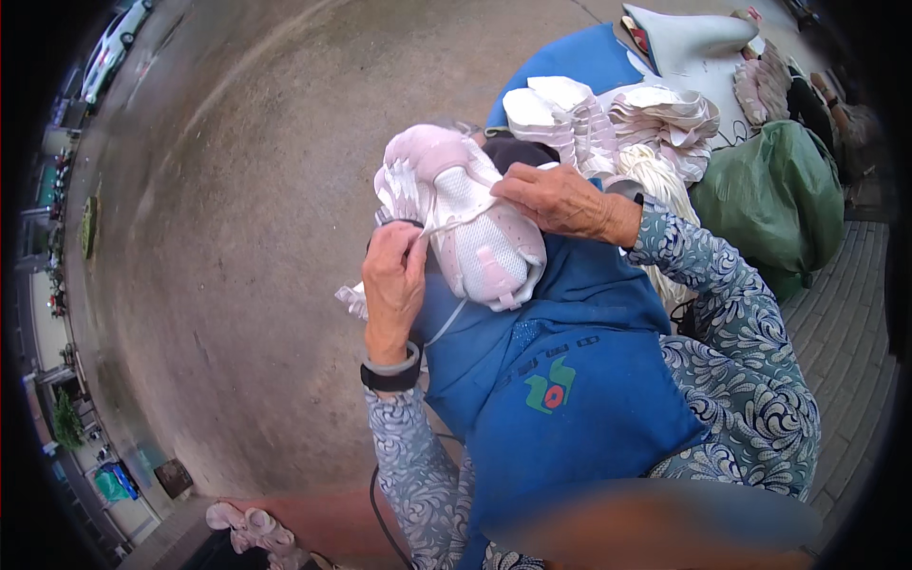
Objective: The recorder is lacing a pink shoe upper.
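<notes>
A pink-and-white mesh shoe upper (483, 237) rests on my lap against the blue apron (579, 380). A thin white lace (456, 221) runs across its opening between my hands. My left hand (391, 285) is closed in a pinch on the lace at the upper's left edge. On the other side, my right hand (567, 202) pinches the lace between thumb and forefinger; the exact spot is partly covered by the fingers. More pink-and-white uppers (401, 185) lie bunched just beyond, partly hidden by the one in front.
To the right, stacked pink-and-white uppers (570, 109) and a hank of cream-white laces (655, 171) lie by a blue surface (570, 71). A green bag (774, 195) stands beside them. Pale pink pieces (252, 530) sit at the lower left. Parked vehicles (114, 47) line the far left.
</notes>
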Demonstrator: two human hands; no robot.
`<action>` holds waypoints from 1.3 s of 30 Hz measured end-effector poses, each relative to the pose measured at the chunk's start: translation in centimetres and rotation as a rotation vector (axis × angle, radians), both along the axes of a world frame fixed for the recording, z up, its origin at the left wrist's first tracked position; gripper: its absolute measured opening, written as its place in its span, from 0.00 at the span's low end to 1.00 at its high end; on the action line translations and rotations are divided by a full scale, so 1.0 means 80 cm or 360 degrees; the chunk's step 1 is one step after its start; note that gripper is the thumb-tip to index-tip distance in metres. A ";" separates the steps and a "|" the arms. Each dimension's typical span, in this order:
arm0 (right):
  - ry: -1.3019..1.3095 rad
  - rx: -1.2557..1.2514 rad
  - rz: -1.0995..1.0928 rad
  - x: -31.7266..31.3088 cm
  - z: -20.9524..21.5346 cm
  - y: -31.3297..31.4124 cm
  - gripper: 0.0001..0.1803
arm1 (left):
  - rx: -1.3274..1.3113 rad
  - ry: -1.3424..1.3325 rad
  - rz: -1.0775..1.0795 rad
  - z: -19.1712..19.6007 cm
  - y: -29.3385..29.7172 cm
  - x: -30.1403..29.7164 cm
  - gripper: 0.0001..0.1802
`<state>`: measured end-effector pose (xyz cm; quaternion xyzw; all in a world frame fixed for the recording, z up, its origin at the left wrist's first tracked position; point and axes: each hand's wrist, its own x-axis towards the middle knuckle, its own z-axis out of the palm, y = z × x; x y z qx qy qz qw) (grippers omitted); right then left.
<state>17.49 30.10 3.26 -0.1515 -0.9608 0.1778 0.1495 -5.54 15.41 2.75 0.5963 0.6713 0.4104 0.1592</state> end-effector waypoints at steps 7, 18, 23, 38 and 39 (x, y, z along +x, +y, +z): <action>0.0364 -0.0594 0.0007 -0.004 -0.007 -0.013 0.12 | 0.0272 0.1108 0.0220 0.044 -0.028 0.007 0.06; 0.0062 -0.0593 -0.0123 -0.004 0.011 -0.028 0.10 | -0.0418 -0.0260 0.0164 0.020 -0.046 0.024 0.13; 0.0277 -0.0522 -0.0098 -0.006 0.011 -0.030 0.10 | -0.0473 -0.0347 0.0191 0.029 -0.050 0.028 0.11; -0.0064 -0.0139 -0.0024 -0.044 0.032 -0.039 0.05 | -0.0666 -0.0779 0.0286 0.025 -0.035 0.030 0.10; -0.0074 -0.0141 -0.0020 -0.048 0.030 -0.037 0.05 | -0.0577 -0.0780 0.0266 0.024 -0.033 0.032 0.10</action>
